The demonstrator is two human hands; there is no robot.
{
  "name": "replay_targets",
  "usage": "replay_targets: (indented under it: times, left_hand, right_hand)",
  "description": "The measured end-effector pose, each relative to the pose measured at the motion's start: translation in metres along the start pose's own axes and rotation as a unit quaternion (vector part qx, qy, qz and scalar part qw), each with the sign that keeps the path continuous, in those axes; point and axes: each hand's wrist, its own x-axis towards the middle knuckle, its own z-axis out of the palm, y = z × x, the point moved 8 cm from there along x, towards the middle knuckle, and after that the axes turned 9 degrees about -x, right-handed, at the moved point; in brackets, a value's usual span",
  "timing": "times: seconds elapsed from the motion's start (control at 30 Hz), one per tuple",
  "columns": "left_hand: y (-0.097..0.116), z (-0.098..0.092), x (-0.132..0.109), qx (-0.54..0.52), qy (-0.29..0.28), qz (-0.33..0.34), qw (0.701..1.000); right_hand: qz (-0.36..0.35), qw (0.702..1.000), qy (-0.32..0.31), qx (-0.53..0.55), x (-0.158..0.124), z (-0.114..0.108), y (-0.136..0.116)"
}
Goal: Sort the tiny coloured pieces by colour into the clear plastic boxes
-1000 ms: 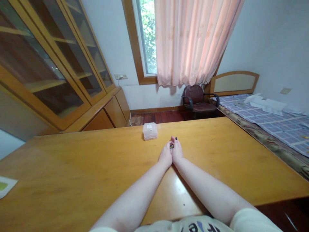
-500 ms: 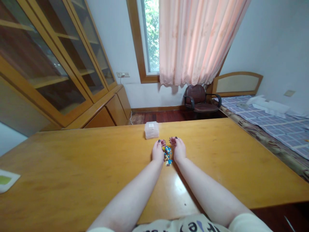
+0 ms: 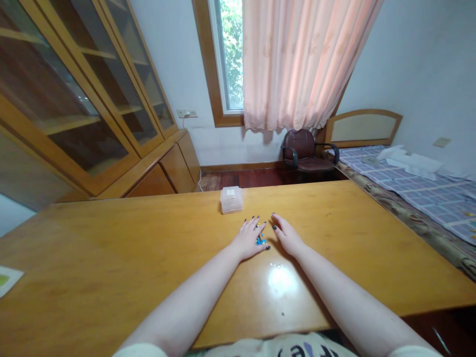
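Observation:
A small heap of tiny blue, yellow and white pieces lies on the wooden table, too small to tell their exact kind. Palm down over the heap's left side, my left hand has its fingers spread and hides part of it. My right hand stands on edge just right of the heap, fingers stretched out and thumb apart, apparently holding nothing. Beyond my hands is a stack of clear plastic boxes with a white label on top.
At the left table edge lies a white item with a green patch. Past the table are a glass-doored cabinet, a brown armchair and, at right, a bed with a checked cover.
My left hand has turned from standing on edge to palm down, spreading its fingers over the pieces. My right hand has opened out and shifted slightly right.

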Motion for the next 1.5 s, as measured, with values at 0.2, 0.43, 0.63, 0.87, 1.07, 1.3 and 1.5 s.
replay_targets:
  times: [0.2, 0.43, 0.63, 0.87, 1.07, 1.3, 1.5]
  left_hand:
    - [-0.005, 0.003, 0.026, -0.026, 0.069, 0.011, 0.997]
    - [-0.015, -0.009, 0.024, -0.084, 0.124, -0.009, 0.989]
    - [-0.027, -0.022, 0.009, -0.206, 0.167, -0.044, 0.963]
    - [-0.013, -0.009, -0.010, -0.028, 0.084, -0.052, 0.995]
    - [-0.012, 0.000, 0.009, -0.016, 0.088, -0.053, 0.995]
    - [-0.029, -0.025, -0.009, -0.127, 0.172, -0.084, 0.973]
    - [-0.021, -0.007, -0.026, 0.031, 0.048, -0.071, 0.996]
  right_hand:
    - [0.058, 0.986, 0.042, 0.152, 0.014, 0.020, 0.017]
    - [0.132, 0.925, 0.067, 0.350, 0.030, 0.063, 0.016]
    - [0.193, 0.873, 0.091, 0.439, 0.021, 0.040, 0.031]
    - [0.176, 0.872, 0.086, 0.449, 0.010, 0.048, 0.022]
    - [0.233, 0.842, 0.094, 0.478, 0.018, 0.069, 0.013]
    - [0.228, 0.835, 0.114, 0.488, 0.016, 0.057, 0.016]
    - [0.173, 0.878, 0.111, 0.433, 0.022, 0.051, 0.013]
